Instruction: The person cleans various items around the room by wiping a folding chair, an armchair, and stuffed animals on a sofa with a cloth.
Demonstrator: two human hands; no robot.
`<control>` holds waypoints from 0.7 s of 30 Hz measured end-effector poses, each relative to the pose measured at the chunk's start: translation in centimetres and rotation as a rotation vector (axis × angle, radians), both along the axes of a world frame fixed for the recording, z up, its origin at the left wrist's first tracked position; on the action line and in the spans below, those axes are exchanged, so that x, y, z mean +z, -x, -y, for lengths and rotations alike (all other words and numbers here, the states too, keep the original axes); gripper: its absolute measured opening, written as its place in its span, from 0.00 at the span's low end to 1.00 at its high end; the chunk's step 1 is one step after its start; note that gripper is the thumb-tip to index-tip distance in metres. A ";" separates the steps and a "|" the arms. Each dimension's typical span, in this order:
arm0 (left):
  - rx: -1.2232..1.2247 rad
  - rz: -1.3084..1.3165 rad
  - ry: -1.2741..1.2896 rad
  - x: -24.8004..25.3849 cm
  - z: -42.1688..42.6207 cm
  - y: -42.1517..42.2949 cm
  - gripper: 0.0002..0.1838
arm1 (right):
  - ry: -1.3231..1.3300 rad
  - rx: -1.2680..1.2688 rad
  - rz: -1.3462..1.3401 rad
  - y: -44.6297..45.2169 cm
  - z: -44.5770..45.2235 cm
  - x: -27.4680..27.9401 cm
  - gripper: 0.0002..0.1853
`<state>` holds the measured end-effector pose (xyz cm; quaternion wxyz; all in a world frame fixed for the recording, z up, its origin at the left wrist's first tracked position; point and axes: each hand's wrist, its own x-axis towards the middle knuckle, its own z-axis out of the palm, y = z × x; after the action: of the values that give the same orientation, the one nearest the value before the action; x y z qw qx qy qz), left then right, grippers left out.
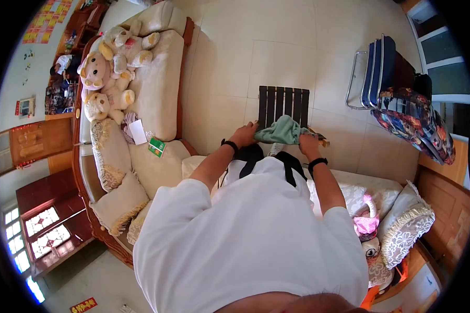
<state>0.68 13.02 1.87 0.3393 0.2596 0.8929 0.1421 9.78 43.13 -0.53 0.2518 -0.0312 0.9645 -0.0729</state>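
A green cloth is stretched between my two hands, in front of my knees. My left hand is closed on its left end, and my right hand grips its right end. Just beyond the cloth stands a small stool with dark slats; the cloth hides its near part. A dark band circles each of my wrists.
A cream sofa with plush toys and cushions runs along the left. A green packet lies on its seat. Stacked blue chairs and a patterned cover stand at the right.
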 end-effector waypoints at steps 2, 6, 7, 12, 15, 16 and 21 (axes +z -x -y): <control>-0.086 0.095 0.081 -0.1 -0.1 0.5 0.44 | -0.032 0.007 -0.007 -0.6 -1.8 0.3 0.09; 0.047 0.250 0.148 -0.6 0.2 0.4 0.40 | -0.049 0.025 -0.041 -2.6 -4.0 -0.2 0.11; -0.011 0.305 0.164 -1.8 0.7 0.7 0.39 | -0.091 0.042 -0.058 -2.9 -4.1 -0.4 0.13; 0.198 0.648 0.188 -0.3 2.3 0.0 0.37 | -0.211 0.074 0.033 -5.4 -2.9 -0.2 0.18; 0.502 0.846 -0.055 -0.6 3.8 -0.9 0.36 | -0.236 0.015 -0.050 -6.2 -1.6 -1.3 0.21; 0.501 0.850 -0.063 -0.4 4.2 -0.8 0.36 | -0.244 0.019 -0.048 -5.8 -1.0 -1.5 0.21; 0.474 0.879 -0.330 -2.1 6.3 -0.1 0.38 | 0.023 -0.049 0.026 -1.8 6.7 -1.3 0.17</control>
<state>0.78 6.71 -0.20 0.5949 0.0162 0.6663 0.4493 11.56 36.45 -1.80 0.2622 -0.0096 0.9607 -0.0905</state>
